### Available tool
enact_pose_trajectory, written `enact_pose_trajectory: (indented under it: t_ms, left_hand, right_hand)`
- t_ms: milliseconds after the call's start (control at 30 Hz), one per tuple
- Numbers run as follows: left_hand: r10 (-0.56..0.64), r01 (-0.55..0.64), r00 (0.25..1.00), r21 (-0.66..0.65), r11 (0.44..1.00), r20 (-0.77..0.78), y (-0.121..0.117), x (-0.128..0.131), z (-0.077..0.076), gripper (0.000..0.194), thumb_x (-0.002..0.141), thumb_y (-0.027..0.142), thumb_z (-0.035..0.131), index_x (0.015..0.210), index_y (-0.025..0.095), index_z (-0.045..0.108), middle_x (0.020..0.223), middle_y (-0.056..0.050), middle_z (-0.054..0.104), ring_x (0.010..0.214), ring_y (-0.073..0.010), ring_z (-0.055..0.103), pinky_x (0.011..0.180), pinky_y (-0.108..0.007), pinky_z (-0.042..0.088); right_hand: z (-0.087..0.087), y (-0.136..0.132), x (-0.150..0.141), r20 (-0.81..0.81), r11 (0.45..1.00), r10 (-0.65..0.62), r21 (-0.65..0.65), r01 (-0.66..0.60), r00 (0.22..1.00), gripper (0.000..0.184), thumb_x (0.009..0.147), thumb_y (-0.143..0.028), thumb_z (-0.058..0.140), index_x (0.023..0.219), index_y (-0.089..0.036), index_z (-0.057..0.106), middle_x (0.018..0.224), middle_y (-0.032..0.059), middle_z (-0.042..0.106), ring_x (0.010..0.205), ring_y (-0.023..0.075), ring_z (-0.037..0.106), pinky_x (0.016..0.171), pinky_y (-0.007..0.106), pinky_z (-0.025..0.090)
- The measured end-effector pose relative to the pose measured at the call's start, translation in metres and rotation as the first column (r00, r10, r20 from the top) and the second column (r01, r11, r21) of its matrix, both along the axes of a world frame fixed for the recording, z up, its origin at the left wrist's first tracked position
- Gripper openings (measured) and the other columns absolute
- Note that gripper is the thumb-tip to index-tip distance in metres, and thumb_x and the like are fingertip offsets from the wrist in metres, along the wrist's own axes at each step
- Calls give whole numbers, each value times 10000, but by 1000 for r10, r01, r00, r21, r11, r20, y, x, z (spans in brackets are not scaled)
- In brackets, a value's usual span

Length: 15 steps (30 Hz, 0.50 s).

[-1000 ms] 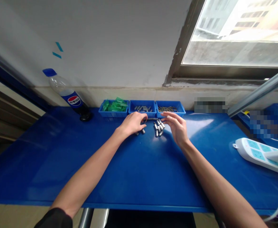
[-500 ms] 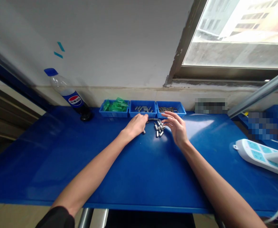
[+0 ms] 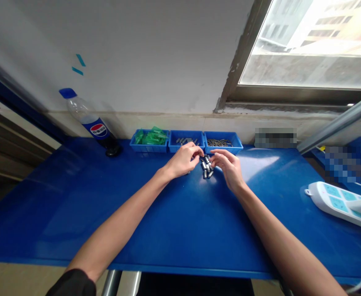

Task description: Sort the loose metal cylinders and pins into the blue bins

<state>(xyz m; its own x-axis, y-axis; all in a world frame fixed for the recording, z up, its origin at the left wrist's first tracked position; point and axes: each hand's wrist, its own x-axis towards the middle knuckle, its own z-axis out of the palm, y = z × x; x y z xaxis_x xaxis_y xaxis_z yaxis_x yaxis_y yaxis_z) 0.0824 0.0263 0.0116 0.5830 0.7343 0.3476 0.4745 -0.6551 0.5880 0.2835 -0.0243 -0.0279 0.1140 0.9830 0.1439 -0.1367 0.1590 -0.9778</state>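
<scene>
Several short silvery metal cylinders [image 3: 207,166] lie in a loose pile on the blue table [image 3: 180,222]. My left hand [image 3: 185,159] is at the pile's left side, its thumb and forefinger curved with a gap between them; I make out nothing held there. On the pile's right side is my right hand [image 3: 227,164], fingers bent and loosely apart, fingertips close to the pieces or touching them. Part of another metal piece [image 3: 188,172] shows below my left hand. The hands cover parts of the pile.
Behind the hands stand three blue bins: one with green plastic pieces [image 3: 151,136], one with short metal pieces [image 3: 185,140], one with thin screw-like metal pieces [image 3: 219,143]. A cola bottle [image 3: 96,125] stands at left, a white power strip [image 3: 341,201] at right.
My left hand has moved right, up to the pile, and its thumb and forefinger, closed together half a second ago, are apart. My right hand stays by the pile, its fingers slightly more bent.
</scene>
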Motion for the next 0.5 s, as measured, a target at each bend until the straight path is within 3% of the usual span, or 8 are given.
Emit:
enact_pose_trajectory:
  t_ms: [267,400,500]
  left_hand:
    - [-43,42,997,24,999,68,0,0,1,300,891,64,629,1163,167,703,939,-49,722,832,-173,700,839,-303,572]
    - [-52,52,991,2,999,125,0,-1,2,219,883,60,649,1073,155,698,1089,-75,708,815,-143,730,801,-265,597]
    - [-66,67,989,-3,998,130,0,-2,2,197,872,50,663,1042,145,692,1078,-75,705,817,-141,742,789,-253,606]
  right_hand:
    - [-1,-1,-2,49,998,61,-25,-59,997,340,849,-470,792,1094,-235,778,860,33,777,689,171,652,708,336,535]
    - [-4,-1,-3,56,995,96,-34,-95,994,339,796,-438,866,1052,-224,805,883,49,794,722,181,676,710,332,533]
    - [-7,-1,-3,24,994,100,-42,-99,995,320,770,-424,893,1005,-221,816,868,49,792,726,182,676,714,331,536]
